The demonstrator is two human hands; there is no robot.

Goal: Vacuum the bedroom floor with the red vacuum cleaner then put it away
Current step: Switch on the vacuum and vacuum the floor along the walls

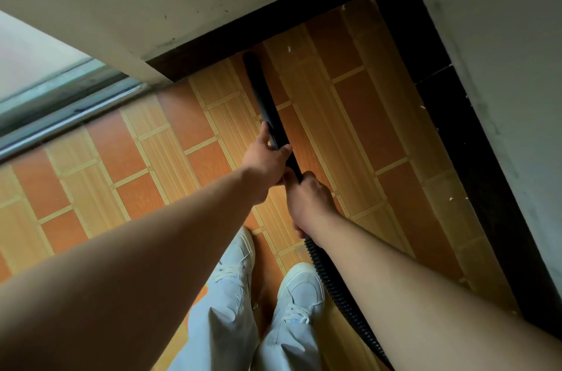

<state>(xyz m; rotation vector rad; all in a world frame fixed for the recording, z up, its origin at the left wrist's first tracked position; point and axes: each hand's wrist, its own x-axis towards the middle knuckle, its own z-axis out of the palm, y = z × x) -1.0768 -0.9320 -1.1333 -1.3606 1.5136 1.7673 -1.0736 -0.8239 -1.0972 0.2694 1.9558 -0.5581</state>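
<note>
The black wand (267,106) of the vacuum cleaner slants down to the floor (359,115), and its far end reaches the dark skirting (273,33) under the far wall. The red body of the machine is not in view. Only the ribbed hose (328,276) shows, running from the wand under my right forearm toward the near right.

I hold the wand with 2 grips. My left grip (267,154) is curled round the tube further along, and my right grip (308,200) is wrapped round the near end, where the hose begins. The 2 are almost touching.

I judge that the step in hand is the strip of tiles along the wall. To do it well I should keep the tip low on the tiles and draw it slowly along the skirting toward the far right corner. Small white crumbs (450,198) lie on the floor beside the right skirting, so that edge needs a pass too. The left grip should steer and the right one only follow, with no twist in the hose. The hose hangs just beside my white shoes (299,288), and I think I could step on it when I turn.
</note>
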